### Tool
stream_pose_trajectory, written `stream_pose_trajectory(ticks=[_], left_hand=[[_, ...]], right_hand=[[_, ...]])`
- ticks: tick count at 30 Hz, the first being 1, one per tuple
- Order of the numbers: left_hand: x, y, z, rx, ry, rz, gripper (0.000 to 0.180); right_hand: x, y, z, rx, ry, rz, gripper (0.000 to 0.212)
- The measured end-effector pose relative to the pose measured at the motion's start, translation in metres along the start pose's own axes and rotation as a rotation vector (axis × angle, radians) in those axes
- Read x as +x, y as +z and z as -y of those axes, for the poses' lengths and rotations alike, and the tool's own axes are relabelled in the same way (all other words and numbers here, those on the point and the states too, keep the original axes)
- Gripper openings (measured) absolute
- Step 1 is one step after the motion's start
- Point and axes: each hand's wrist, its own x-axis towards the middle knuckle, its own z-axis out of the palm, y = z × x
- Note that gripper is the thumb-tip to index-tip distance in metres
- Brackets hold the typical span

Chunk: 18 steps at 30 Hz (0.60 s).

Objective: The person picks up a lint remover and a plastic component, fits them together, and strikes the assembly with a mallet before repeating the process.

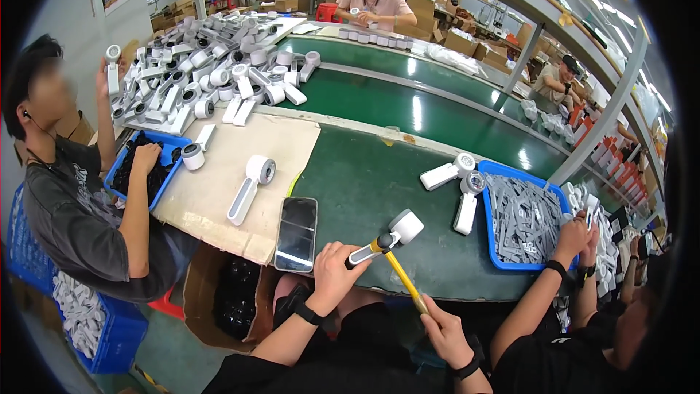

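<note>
My left hand (335,271) is closed round the handle of a white handheld fan (407,226), whose round head points away to the right above the green table. In my right hand (446,334) is the yellow shaft of a hammer (403,276). The dark hammer head lies over the fan's handle, close to my left fingers; whether it touches cannot be told. A black phone (296,222) rests on the table just left of my left hand. Beyond it, one more white fan (251,188) lies on the cardboard sheet.
A blue tray (490,244) of grey strips stands at right, with two fans (464,208) beside it and a co-worker's hands (576,237) over its edge. Another person at left reaches into a blue tray (168,175) of black parts. A large fan pile (211,66) lies behind.
</note>
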Motion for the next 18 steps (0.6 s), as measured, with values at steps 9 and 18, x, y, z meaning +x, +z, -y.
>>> stream_pose_trajectory(ticks=[9,18], left_hand=[[-0.006,0.000,0.002,0.000,-0.031,0.049,0.022],[0.010,-0.009,-0.016,0.190,0.006,0.166,0.024]], right_hand=[[0.009,-0.006,-0.013,-0.057,-0.145,-0.175,0.048],[0.010,-0.010,-0.016,-0.047,-0.098,-0.163,0.047]])
